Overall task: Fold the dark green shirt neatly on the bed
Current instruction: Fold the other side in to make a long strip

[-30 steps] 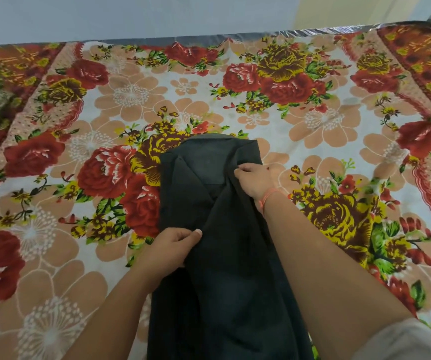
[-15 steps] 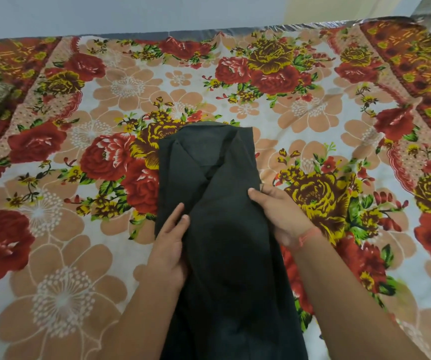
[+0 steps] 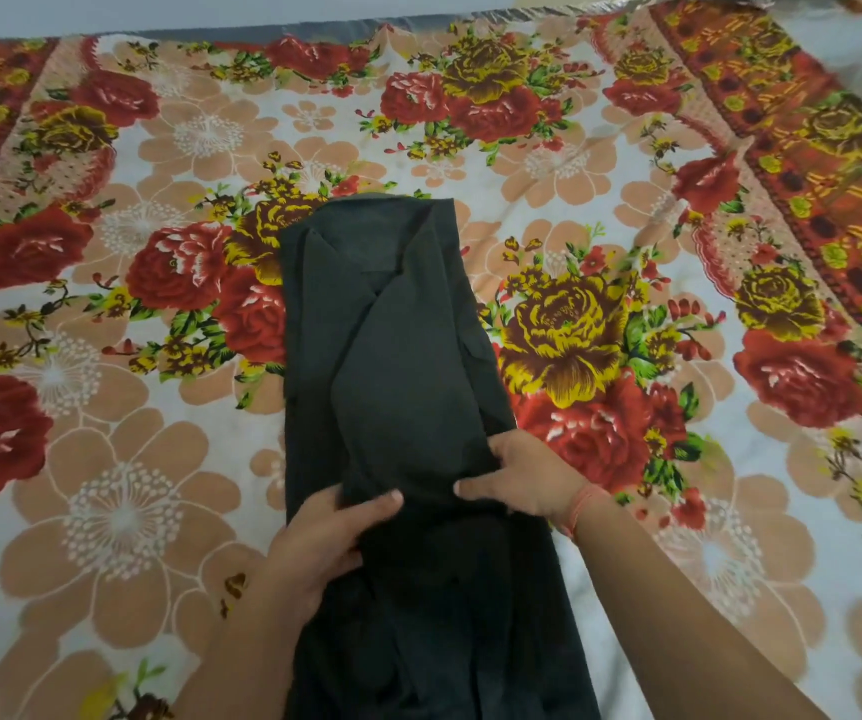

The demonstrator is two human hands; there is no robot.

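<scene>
The dark green shirt (image 3: 397,366) lies on the bed (image 3: 106,459), already folded into a long narrow band. Its collar (image 3: 366,252) is beyond the hands and its tail end runs toward the person. The left hand (image 3: 314,548) grips the left edge at mid-length, thumb on top, fingers hidden under the cloth. The right hand (image 3: 532,480) pinches the right edge just opposite. The cloth looks thin, soft and light, so it will probably sag and slide. It is better to hold both edges at the same level.
</scene>
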